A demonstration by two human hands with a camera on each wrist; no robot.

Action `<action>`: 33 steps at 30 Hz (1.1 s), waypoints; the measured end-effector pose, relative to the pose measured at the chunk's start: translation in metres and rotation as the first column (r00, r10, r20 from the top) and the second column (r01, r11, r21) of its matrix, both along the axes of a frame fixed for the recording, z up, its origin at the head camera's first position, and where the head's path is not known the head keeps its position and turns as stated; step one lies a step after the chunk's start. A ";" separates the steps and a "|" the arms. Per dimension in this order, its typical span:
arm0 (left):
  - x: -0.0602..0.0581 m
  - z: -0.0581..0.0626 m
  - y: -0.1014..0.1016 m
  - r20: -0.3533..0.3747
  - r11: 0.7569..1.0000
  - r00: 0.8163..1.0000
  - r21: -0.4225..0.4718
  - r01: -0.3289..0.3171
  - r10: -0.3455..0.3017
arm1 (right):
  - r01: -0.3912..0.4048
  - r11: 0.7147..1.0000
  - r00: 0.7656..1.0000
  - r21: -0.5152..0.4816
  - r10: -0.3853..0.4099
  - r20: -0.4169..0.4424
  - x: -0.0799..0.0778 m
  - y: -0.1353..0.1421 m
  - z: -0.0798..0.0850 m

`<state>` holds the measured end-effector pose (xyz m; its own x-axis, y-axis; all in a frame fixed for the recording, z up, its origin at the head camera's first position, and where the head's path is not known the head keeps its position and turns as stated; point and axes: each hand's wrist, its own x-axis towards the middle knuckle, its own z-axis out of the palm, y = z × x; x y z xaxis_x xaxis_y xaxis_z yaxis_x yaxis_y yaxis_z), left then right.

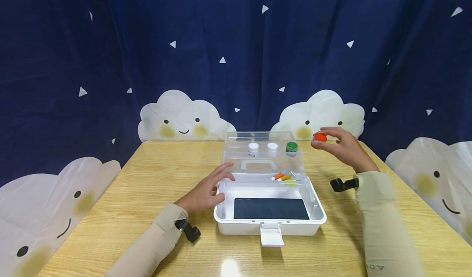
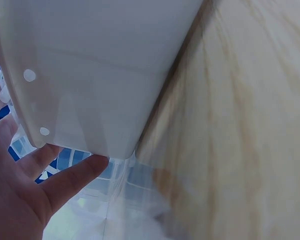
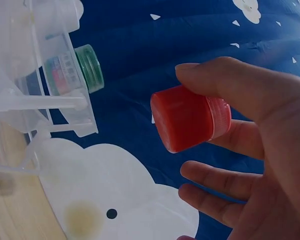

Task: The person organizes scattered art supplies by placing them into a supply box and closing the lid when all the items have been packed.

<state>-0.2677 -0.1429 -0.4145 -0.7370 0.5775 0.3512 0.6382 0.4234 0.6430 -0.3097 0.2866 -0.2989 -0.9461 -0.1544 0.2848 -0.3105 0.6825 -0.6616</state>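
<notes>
My right hand (image 1: 346, 148) pinches a small red paint jar (image 3: 185, 120) between thumb and fingers, raised in the air right of the storage box. Its ridged lid faces the palm, and the other fingers extend loosely below. The white storage box (image 1: 254, 228) stands with its clear tiers raised. On the upper tier are two white-lidded jars (image 1: 253, 148) and a green-lidded jar (image 1: 291, 147). My left hand (image 1: 203, 191) rests at the box's left side, thumb near the rim. In the left wrist view its fairly straight fingers (image 2: 77, 181) touch the box's end corner.
Several small paint tubes (image 1: 284, 178), orange and yellow, lie on the lower clear tier. A dark rectangle (image 1: 271, 208) covers part of the box floor. The front latch (image 1: 271, 236) hangs down over the wooden table (image 1: 166, 162). A blue curtain (image 1: 199, 23) with clouds stands behind.
</notes>
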 end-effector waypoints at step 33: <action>-0.001 -0.001 -0.001 -0.006 1.000 1.000 0.008 0.009 -0.009 | -0.039 0.999 0.999 0.011 0.039 -0.013 -0.003 -0.024 -0.004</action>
